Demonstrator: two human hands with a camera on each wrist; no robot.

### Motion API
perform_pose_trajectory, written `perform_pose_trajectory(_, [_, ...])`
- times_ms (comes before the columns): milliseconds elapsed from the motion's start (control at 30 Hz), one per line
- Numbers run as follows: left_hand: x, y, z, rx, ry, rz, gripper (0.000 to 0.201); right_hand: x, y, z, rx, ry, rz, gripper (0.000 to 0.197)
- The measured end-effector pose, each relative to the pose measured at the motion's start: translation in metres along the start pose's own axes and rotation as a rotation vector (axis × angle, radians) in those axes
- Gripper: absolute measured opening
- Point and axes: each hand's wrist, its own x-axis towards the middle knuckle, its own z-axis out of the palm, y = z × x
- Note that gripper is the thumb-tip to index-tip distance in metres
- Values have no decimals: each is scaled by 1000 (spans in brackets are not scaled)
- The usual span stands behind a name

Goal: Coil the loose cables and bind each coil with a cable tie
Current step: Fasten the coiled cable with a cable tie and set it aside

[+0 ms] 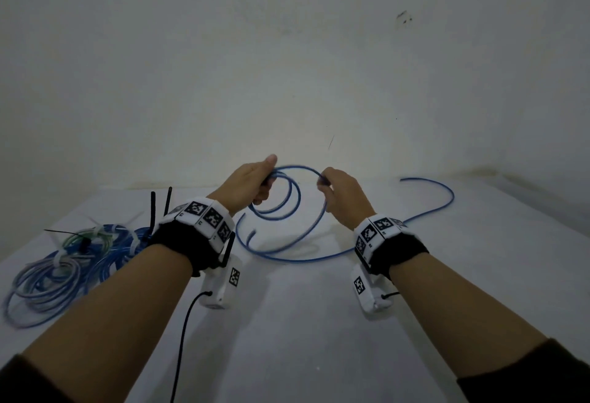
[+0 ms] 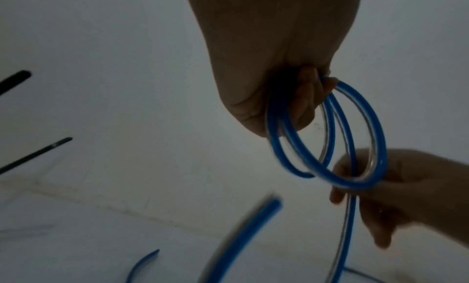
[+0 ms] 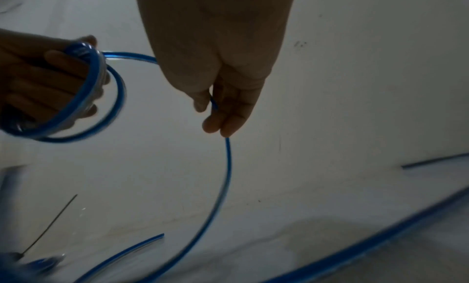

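Observation:
A long blue cable (image 1: 427,211) lies partly on the white table (image 1: 287,322) and is partly wound into loops (image 1: 281,198) held in the air. My left hand (image 1: 255,182) grips the top of these loops (image 2: 327,134), fingers curled round them. My right hand (image 1: 335,185) pinches the running strand (image 3: 228,167) between thumb and fingers, a short way right of the loops. The strand drops from there to the table and trails off to the right. A loose end (image 1: 252,235) hangs below the coil.
At the table's left lie bundles of blue, green and pale cables (image 1: 64,262) bound with white ties, with black cable ties (image 1: 159,211) sticking up beside them. A thin black tie (image 1: 60,231) lies there too. A white wall (image 1: 287,67) stands close behind.

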Motion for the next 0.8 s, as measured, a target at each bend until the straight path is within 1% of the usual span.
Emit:
perform_pose_trajectory(67, [2, 3, -3, -132, 14, -30, 48, 1, 6, -1, 38, 52, 91, 12])
perform_pose_trajectory(133, [3, 4, -5, -244, 7, -51, 48, 2, 10, -2, 127, 59, 252, 11])
perform_pose_trajectory(200, [3, 4, -7, -425, 9, -61, 44, 6, 17, 0, 204, 75, 418, 10])
perform_pose_trajectory(300, [4, 4, -10, -670, 20, -56, 38, 7, 26, 2, 265, 161, 571, 7])
perform_pose_trajectory(333, [4, 3, -10, -728, 28, -54, 37, 7, 29, 4, 234, 176, 582, 9])
perform_pose_trajectory(400, [4, 4, -9, -822, 41, -42, 34, 5, 30, 5, 107, 154, 560, 17])
perform_pose_trajectory(433, [4, 5, -8, -855, 49, -34, 33, 2, 27, 5, 57, 130, 528, 20])
perform_pose_trajectory(500, [5, 8, -3, -883, 84, -9, 30, -1, 22, 6, -9, 67, 405, 21])
perform_pose_trajectory(567, [8, 10, 3, -830, 142, 57, 29, -3, 16, 10, -68, 2, 266, 22])
perform_pose_trajectory(600, [11, 11, 6, -741, 190, 99, 28, -3, 13, 12, -89, -27, 203, 23])
perform_pose_trajectory(700, [16, 8, 16, -310, 342, 205, 14, -3, 1, 16, -107, -111, 47, 24])
perform_pose_trajectory(733, [16, 6, 19, -183, 360, 250, 8, -3, -4, 16, -103, -133, -3, 23])
perform_pose_trajectory(800, [17, -3, 21, 91, 318, 322, 5, -3, -12, 14, -79, -163, -76, 21])
